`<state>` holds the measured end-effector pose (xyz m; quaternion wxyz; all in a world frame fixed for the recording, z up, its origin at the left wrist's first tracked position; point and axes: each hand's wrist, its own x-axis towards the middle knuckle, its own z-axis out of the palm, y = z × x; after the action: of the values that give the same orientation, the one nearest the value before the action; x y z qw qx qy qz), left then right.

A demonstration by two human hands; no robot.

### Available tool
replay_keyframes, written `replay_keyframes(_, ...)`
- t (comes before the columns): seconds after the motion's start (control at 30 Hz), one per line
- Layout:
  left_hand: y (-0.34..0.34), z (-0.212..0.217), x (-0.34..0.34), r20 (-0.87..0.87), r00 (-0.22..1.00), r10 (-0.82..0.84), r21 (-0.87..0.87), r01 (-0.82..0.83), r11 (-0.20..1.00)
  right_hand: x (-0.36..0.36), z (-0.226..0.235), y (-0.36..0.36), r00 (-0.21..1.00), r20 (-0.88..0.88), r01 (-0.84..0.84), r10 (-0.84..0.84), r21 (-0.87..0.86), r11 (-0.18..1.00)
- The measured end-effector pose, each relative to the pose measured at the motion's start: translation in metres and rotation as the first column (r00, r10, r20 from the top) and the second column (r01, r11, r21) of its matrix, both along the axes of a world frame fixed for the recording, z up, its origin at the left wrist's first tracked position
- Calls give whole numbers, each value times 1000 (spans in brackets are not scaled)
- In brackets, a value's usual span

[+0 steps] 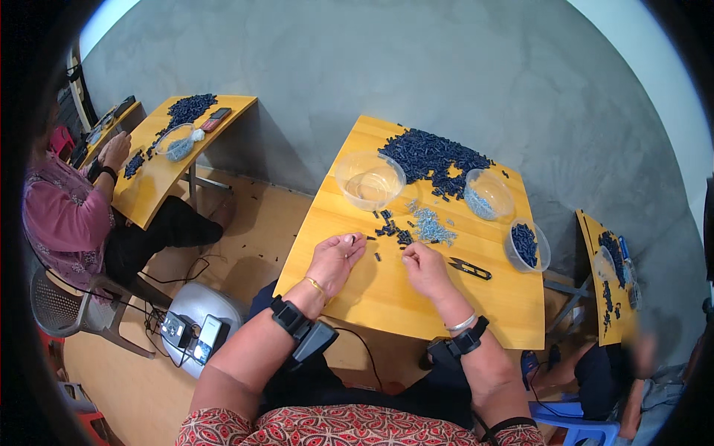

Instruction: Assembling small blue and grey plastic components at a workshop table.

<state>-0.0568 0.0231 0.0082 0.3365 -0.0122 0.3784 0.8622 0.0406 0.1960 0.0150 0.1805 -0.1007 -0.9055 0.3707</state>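
Observation:
My left hand (336, 262) is half turned up above the wooden table (349, 305), fingers curled in. A dark speck shows at its fingertips, too small to name. Thumb and fingers of my right hand (428, 270) are pressed together; what they hold, if anything, is hidden. Between and just beyond the hands lie several loose small black tube-shaped pieces (387, 227). Beside them is a little heap of small light-blue pieces (433, 227). Black thread snips (471, 268) lie to the right of my right hand.
A large pile of dark tube-shaped pieces (431, 152) covers the table's far end. Clear plastic bowls stand around: one at left (370, 181), one with light-blue pieces (497, 192), one with dark pieces (537, 256). People sit at side tables (160, 186) left and right.

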Motion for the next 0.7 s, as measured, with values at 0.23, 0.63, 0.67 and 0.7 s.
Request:
replay_keyframes(0.23, 32, -3, -13, -64, 997, -42, -80, 36, 996, 21, -14, -3, 983, -183, 6, -14, -47, 999)
replay_keyframes(0.63, 24, -16, -17, -56, 998, 14, 130, -6, 991, -4, -1, -38, 993, 40, -118, 112, 376, 919)
replay_keyframes(0.67, 25, -17, -18, -71, 997, -9, 108, 16, 994, -5, -3, -32, 993, 6, -115, 121, 376, 920)
replay_keyframes(0.7, 26, -17, -19, -84, 996, -31, 86, 39, 996, -4, -5, -27, 991, -26, -111, 131, 376, 920)
